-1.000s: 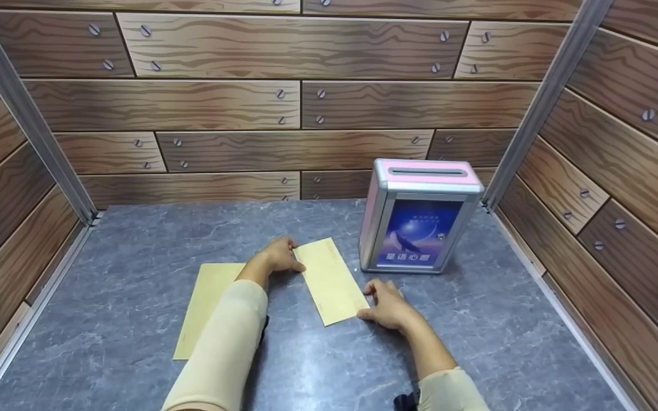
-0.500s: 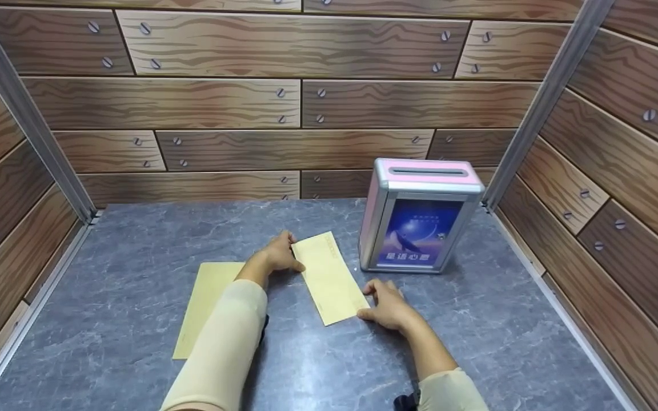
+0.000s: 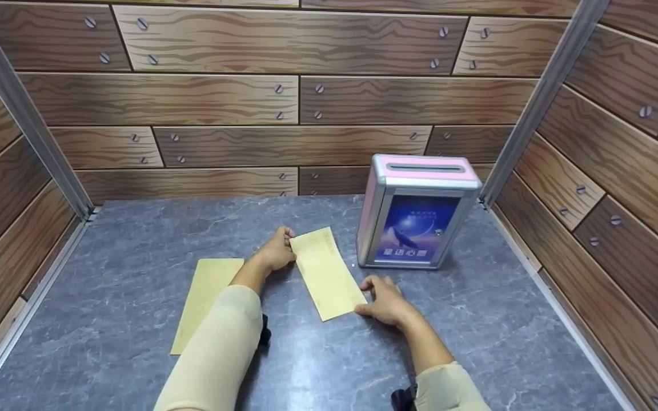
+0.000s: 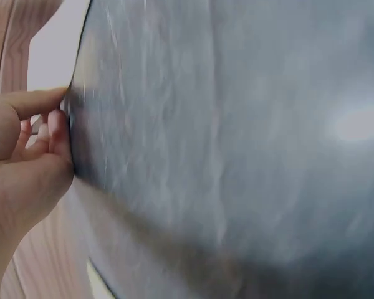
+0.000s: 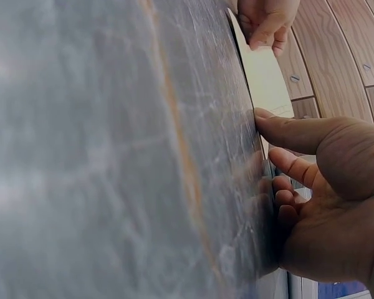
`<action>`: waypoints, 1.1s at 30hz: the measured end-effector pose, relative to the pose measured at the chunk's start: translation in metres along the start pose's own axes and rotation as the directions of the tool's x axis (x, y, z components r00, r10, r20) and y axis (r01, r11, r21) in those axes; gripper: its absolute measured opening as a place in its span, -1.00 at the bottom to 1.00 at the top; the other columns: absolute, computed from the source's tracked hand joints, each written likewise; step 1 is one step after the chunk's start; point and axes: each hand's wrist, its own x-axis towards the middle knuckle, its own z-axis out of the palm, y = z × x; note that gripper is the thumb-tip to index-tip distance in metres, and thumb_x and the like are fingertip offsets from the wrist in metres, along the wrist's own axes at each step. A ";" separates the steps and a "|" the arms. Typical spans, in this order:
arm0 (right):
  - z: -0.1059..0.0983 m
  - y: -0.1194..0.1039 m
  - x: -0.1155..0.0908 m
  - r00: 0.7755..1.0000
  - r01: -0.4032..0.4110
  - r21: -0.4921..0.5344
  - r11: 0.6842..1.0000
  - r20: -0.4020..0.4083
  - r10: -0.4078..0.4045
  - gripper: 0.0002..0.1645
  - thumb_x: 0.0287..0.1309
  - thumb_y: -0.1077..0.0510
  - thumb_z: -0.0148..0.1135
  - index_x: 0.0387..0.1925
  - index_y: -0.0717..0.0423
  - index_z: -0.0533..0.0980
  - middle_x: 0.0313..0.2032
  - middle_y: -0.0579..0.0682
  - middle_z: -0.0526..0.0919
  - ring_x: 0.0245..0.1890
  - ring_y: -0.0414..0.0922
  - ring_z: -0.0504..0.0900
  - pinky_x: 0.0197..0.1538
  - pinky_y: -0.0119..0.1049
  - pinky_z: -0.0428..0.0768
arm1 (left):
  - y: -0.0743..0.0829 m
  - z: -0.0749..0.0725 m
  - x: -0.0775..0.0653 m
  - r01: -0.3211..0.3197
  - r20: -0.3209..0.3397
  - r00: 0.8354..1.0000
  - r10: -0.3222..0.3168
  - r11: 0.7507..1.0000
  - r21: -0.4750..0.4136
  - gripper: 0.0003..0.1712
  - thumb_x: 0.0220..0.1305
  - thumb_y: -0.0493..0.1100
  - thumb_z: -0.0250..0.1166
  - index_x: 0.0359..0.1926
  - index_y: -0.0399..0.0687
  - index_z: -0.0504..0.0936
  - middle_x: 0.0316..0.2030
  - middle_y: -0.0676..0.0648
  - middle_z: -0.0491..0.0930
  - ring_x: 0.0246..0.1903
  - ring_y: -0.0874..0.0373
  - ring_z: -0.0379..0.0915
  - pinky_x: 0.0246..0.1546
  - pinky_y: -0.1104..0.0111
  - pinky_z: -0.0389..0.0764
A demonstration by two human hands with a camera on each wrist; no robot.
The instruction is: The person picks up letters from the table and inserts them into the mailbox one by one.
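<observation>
Creasing could spoil the pale yellow, rectangular paper envelope [image 3: 328, 274] if our left hand [image 3: 273, 251] and right hand [image 3: 386, 301], each pinching it, press inward unevenly; a loose pinch could let a corner slip. We have it slantwise between the hands, far left corner at our left, near right corner at our right.

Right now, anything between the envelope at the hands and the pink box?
No obstacle visible, just tabletop with a tiny white speck; the right hand touches the near right corner of the envelope, beside the gap.
</observation>
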 end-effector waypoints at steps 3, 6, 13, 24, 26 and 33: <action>0.001 0.000 0.000 1.000 0.001 0.008 1.000 -0.001 -0.001 -0.49 0.11 0.15 0.65 0.02 0.02 0.54 0.08 0.16 0.50 0.13 0.12 0.40 0.28 0.14 0.48 | 0.000 0.003 -0.001 -0.025 -0.041 0.999 0.024 1.000 -0.014 -0.49 0.37 -0.53 0.12 0.25 -0.09 0.29 0.18 -0.29 0.56 0.00 0.00 0.49 0.10 0.26 0.48; 0.002 0.000 0.001 1.000 0.004 0.006 1.000 -0.003 -0.004 -0.49 0.12 0.15 0.64 0.02 0.03 0.54 0.10 0.16 0.50 0.15 0.13 0.40 0.30 0.14 0.47 | 0.001 0.007 -0.002 -0.046 -0.077 0.996 0.043 0.998 -0.032 -0.51 0.42 -0.50 0.08 0.27 -0.07 0.30 0.16 -0.30 0.56 0.01 -0.01 0.51 0.05 0.27 0.51; 0.003 0.002 0.000 1.000 0.017 0.009 1.000 -0.015 -0.017 -0.52 0.12 0.14 0.63 -0.03 0.04 0.54 0.05 0.15 0.49 0.13 0.13 0.40 0.28 0.11 0.47 | 0.010 0.009 -0.005 -0.068 -0.103 0.993 0.053 0.986 -0.152 -0.62 0.62 -0.38 0.03 0.33 -0.03 0.28 -0.05 -0.11 0.41 -0.21 0.10 0.43 -0.20 0.32 0.51; 0.003 0.002 -0.003 0.999 0.030 -0.001 1.000 -0.021 -0.030 -0.59 0.14 0.13 0.62 -0.15 0.10 0.51 0.00 0.13 0.45 0.14 0.17 0.38 0.29 0.10 0.46 | 0.024 0.002 -0.018 -0.071 -0.073 0.996 0.049 0.943 -0.324 -0.62 0.70 -0.29 0.03 0.40 -0.03 0.25 -0.21 -0.02 0.39 -0.24 0.14 0.53 0.11 0.00 0.65; 0.003 0.002 -0.004 0.999 0.038 0.006 0.999 -0.022 -0.038 -0.60 0.14 0.13 0.62 -0.20 0.09 0.50 0.00 0.13 0.44 0.16 0.20 0.37 0.31 0.14 0.43 | 0.025 0.000 -0.021 -0.076 -0.075 0.996 0.054 0.941 -0.330 -0.61 0.69 -0.29 0.03 0.41 -0.04 0.24 -0.19 -0.04 0.43 -0.22 0.13 0.55 0.18 -0.07 0.64; 0.001 0.006 -0.007 0.998 0.068 0.071 0.995 -0.011 -0.067 -0.72 0.19 0.19 0.56 -0.32 0.04 0.53 -0.05 0.06 0.40 0.11 0.12 0.34 0.26 0.02 0.36 | 0.030 -0.003 -0.031 -0.084 -0.072 0.996 0.061 0.926 -0.369 -0.65 0.68 -0.27 0.05 0.35 0.06 0.31 -0.07 -0.08 0.52 -0.10 0.10 0.57 0.20 -0.03 0.67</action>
